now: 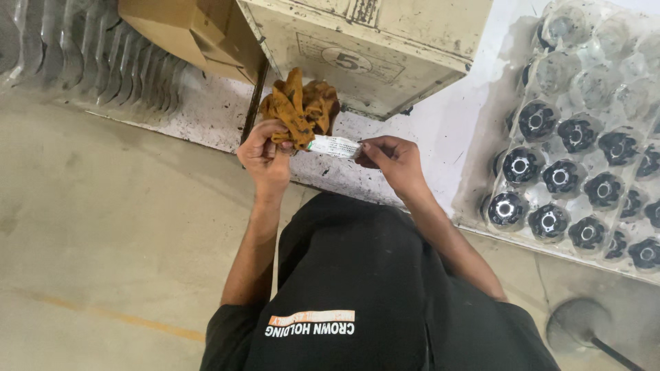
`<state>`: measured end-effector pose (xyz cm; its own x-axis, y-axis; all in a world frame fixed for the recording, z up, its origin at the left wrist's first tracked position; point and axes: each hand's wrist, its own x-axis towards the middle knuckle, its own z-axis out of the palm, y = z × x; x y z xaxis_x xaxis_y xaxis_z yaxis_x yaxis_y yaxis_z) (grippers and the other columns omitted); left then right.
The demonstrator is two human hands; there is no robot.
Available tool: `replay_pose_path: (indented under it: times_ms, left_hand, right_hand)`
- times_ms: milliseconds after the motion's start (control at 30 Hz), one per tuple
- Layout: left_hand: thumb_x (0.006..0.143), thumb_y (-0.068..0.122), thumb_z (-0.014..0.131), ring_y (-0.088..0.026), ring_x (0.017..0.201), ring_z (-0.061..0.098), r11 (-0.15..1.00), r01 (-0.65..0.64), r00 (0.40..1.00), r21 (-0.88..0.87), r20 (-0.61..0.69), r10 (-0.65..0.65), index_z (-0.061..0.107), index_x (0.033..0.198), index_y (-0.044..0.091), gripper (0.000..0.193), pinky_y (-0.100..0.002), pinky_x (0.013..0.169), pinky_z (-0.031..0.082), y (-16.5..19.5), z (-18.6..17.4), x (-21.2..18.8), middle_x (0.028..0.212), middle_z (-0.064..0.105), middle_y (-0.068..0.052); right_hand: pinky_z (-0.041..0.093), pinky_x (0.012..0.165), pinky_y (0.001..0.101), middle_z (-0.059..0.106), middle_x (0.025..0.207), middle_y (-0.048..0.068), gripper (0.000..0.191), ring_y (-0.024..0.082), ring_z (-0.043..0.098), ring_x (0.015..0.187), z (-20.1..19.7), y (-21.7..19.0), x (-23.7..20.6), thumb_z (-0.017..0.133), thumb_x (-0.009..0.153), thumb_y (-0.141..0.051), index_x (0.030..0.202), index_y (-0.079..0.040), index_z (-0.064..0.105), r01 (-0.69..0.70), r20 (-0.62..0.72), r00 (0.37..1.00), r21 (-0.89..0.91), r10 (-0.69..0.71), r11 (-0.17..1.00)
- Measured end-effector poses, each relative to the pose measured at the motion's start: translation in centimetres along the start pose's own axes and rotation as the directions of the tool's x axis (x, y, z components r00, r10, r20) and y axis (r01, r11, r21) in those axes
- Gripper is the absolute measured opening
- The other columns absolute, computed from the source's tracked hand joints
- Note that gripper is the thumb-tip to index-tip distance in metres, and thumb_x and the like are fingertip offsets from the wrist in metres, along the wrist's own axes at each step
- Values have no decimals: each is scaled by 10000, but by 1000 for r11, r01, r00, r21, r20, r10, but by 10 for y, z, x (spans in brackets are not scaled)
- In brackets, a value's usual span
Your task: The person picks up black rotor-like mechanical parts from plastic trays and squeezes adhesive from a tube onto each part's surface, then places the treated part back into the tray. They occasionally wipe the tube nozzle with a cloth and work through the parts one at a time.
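1. I am seeing the left hand [265, 154] closing around a crumpled mustard-orange cloth rag [300, 110], fingers curled tight on its lower end; the rag is bunching upward toward twelve o'clock.
2. The right hand [395, 159] is pinching one end of a small white squeezable tube [333, 145] between thumb and forefinger. The tube is lying level between the two hands, its other end touching the rag at nine o'clock.
3. Risk, as I judge it: the pinch is sitting on the tube's very end, so any sideways tug from the rag could be twisting it loose, dropping it onto the grey concrete floor [103, 227].
4. Risk: squeezing too hard could be pushing contents past the rag onto the fingers or the black shirt [344, 275] below at six o'clock.
5. A clear moulded plastic tray [481, 137] holding black round parts with shiny centres [550, 220] is sitting near, at three o'clock; a swinging elbow could be knocking it.
6. The cream-painted metal cabinet [371, 41] is standing just beyond the hands at twelve o'clock, leaving little room for lifting the rag.
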<state>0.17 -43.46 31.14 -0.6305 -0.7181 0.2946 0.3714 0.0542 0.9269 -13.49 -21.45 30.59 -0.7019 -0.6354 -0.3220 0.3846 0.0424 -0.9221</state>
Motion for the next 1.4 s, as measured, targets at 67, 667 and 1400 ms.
replay_pose_path:
  times_ms: [67, 667, 1400]
  left_hand:
    - [928, -121, 677, -10, 732, 507, 995, -5, 1000, 98, -6, 6, 657, 1011, -42, 117, -174, 641, 408, 11, 6, 3, 1087, 686, -57]
    - [949, -124, 662, -78, 926, 610, 989, -51, 999, 140, -2, 52, 657, 1081, -69, 144, -203, 803, 503, 31, 26, 6, 1126, 663, -80]
    - [988, -47, 716, -40, 808, 551, 979, 205, 975, 0, 92, -204, 675, 1057, -51, 80, -187, 717, 461, 21, 18, 15, 951, 650, -2]
  right_hand:
    - [656, 822, 319, 763, 959, 135, 199, 185, 766, 861, 1, 5, 1, 647, 1017, -85, 1085, 92, 707, -5, -19, 1000, -41, 5, 999]
    - [618, 894, 307, 669, 989, 77, 305, 140, 716, 965, 13, 3, -18, 705, 932, 79, 1130, -22, 497, 417, -58, 895, -243, -442, 876]
    - [572, 807, 298, 778, 926, 80, 144, 141, 754, 883, -3, -29, -25, 623, 1021, -98, 1069, 5, 710, 242, 461, 887, -412, -28, 878]
